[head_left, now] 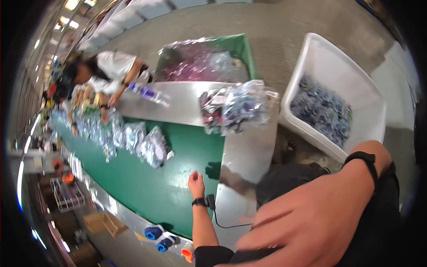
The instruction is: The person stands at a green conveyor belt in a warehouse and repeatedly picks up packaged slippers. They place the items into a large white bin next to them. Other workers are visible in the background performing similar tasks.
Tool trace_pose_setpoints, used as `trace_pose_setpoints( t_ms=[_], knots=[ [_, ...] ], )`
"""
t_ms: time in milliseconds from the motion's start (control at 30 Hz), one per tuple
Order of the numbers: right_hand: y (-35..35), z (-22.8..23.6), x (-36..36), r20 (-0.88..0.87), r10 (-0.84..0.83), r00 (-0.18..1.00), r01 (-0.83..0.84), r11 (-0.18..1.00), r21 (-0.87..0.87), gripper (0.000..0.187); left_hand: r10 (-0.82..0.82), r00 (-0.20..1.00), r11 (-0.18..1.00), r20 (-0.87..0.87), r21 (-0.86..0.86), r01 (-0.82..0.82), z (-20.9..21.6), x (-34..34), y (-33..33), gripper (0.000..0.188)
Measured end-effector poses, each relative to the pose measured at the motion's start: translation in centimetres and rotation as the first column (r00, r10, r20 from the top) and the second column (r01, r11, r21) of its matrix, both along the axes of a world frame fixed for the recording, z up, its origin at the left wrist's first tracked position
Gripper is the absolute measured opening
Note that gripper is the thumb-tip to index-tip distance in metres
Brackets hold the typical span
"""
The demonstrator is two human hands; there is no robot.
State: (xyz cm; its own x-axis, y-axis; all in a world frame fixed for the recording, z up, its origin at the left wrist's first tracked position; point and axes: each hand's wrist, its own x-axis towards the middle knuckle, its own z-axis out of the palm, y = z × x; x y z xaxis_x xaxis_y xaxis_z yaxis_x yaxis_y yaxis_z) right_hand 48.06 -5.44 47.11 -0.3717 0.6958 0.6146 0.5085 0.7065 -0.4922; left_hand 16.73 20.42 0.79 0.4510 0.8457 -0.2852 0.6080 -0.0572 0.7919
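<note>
My left hand (196,184) is held over the green conveyor belt (187,151), its fingers loosely bent with nothing visible in them. Its shadow falls on the belt beside it. Large and blurred, my right hand (307,218) reaches across close to the camera, fingers stretched out and apart, holding nothing I can see. Clear plastic bags with greyish contents (153,147) lie in a row along the belt, ahead of my left hand. A pile of clear bags (244,107), with dark red and bluish contents, rests at the metal table's corner.
A white bin (307,49) with many small bagged items stands at right. Beyond the metal ledge (178,102) is a green bin (251,53) of pinkish film. A person (115,66) works at far left near a purple-labelled bottle (144,92). Blue rolls (154,232) sit by the belt's near edge.
</note>
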Motion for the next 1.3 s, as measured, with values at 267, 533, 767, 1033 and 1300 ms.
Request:
trace_pose_setpoints(
  t_ms=[267,533,767,1033,1300],
  knots=[
    [0.1,-6.1,2.7,-0.173,-0.568,0.804,0.331,0.671,-0.663,0.044,0.230,0.969,0.834,-0.095,0.533,-0.145,0.9,0.4,13.9,0.048],
    [-2.4,-17.2,4.6,0.167,-0.764,0.623,0.450,0.176,-0.875,0.043,0.368,0.900,0.866,-0.235,0.439,-0.239,-2.3,-2.1,26.6,0.077],
    [-4.0,-20.5,3.4,0.218,-0.726,0.652,0.461,0.151,-0.874,0.039,0.495,0.861,0.838,0.117,-0.325,-0.438,-7.6,-0.3,23.2,0.076],
    [-6.8,-23.3,2.7,0.340,-0.657,0.673,0.489,0.050,-0.871,0.040,0.423,0.655,0.888,0.626,-0.143,-0.437,-2.4,2.9,3.2,0.071],
    [-9.0,-24.9,1.8,0.292,-0.659,0.693,0.411,0.028,-0.911,0.040,0.666,0.657,0.697,0.353,-0.608,-0.380,1.2,1.5,-5.1,0.029]
  ],
)
